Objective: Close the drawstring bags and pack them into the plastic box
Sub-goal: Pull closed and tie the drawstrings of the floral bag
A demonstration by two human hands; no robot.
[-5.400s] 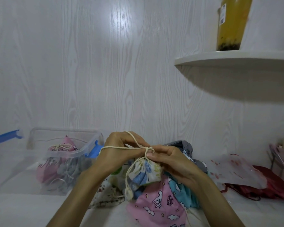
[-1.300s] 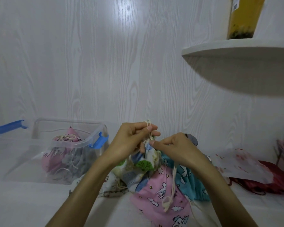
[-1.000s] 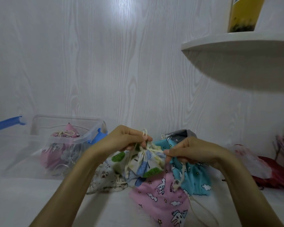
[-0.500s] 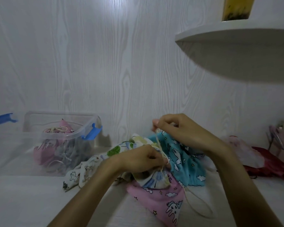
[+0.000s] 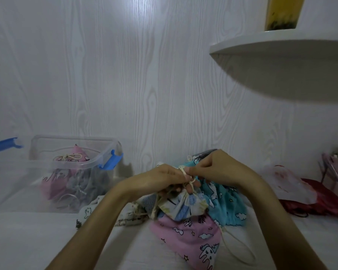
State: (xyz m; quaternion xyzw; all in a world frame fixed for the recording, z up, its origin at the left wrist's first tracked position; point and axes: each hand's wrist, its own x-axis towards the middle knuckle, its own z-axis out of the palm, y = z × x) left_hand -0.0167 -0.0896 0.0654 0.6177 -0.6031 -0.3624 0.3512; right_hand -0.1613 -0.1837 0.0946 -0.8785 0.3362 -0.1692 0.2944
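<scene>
So both hands are up at the neck of the little patchwork drawstring bag: my left hand has its grip clenched around the gathered top, and my right hand is pinching the cream cord looped right there. The bag sits upright, neck pointing up, on top of a pink bag and against a teal one on the table. Well off to the left is the clear plastic box with blue latches, a couple of closed bags already inside.
</scene>
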